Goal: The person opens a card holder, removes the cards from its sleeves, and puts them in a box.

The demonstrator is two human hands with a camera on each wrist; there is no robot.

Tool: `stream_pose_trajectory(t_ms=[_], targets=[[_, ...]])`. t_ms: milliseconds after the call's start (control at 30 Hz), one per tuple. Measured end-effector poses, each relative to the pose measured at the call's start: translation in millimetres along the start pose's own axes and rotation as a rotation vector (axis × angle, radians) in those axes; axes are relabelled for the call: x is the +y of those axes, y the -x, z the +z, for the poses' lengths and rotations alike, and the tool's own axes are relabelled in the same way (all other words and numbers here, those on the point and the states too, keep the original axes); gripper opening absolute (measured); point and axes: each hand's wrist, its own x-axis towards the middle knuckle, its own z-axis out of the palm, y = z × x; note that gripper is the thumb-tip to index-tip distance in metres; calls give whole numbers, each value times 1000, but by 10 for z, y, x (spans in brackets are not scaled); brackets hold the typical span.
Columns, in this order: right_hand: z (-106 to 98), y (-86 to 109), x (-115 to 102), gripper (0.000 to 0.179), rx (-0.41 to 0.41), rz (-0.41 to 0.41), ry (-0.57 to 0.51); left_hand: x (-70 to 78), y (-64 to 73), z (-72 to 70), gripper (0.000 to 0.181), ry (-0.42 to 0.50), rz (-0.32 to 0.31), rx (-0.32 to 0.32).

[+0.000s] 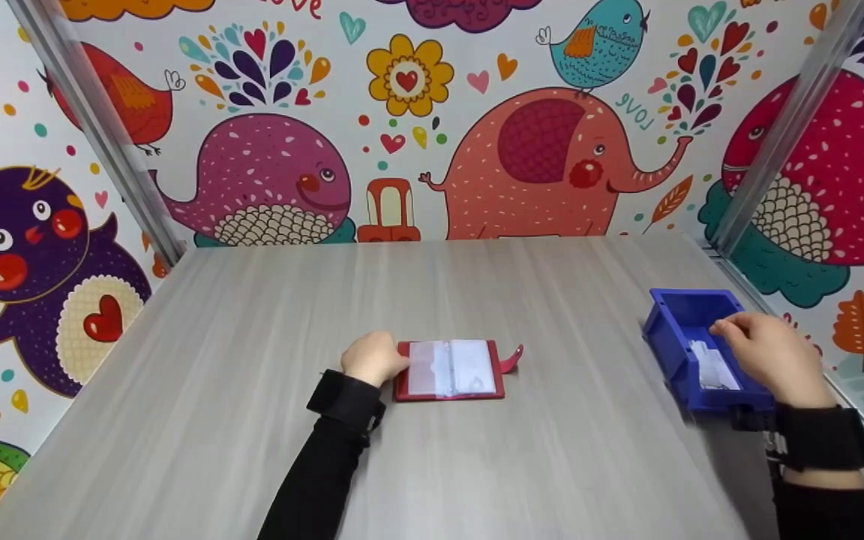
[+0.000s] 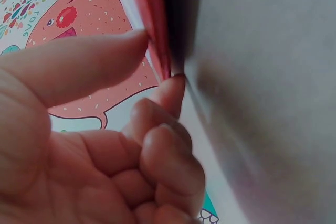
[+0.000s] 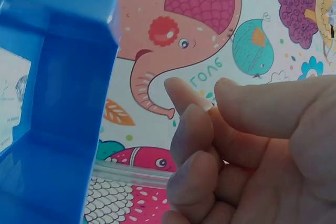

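Note:
A red card holder [image 1: 498, 369] lies spread on the table, showing clear plastic sleeves, with its strap [image 1: 512, 359] sticking out to the right. My left hand [image 1: 373, 358] pinches its left edge. In the left wrist view, the thumb [image 2: 105, 64] is on the inner side and the index fingertip [image 2: 170, 95] at the outer side of the red cover. Over the right rim of a blue bin [image 1: 668, 352] is my right hand [image 1: 773, 352], fingers loosely bent and nothing between them. White cards [image 1: 713, 367] with print lie inside the bin.
The pale wood-grain table [image 1: 252, 420] meets a wall [image 1: 402, 150] printed with cartoon animals at the back. Metal posts stand at the left corner [image 1: 124, 165] and right corner [image 1: 769, 142]. The bin sits close to the table's right edge.

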Motion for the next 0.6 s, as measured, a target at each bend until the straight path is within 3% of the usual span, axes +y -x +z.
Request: stream_pose_trajectory(t_ms=[267, 600], targets=[[46, 23, -171, 49, 8, -16, -24, 2, -2, 0, 23, -5, -4, -2], [173, 2, -453, 42, 55, -118, -44, -7, 0, 10, 25, 0, 0, 9]])
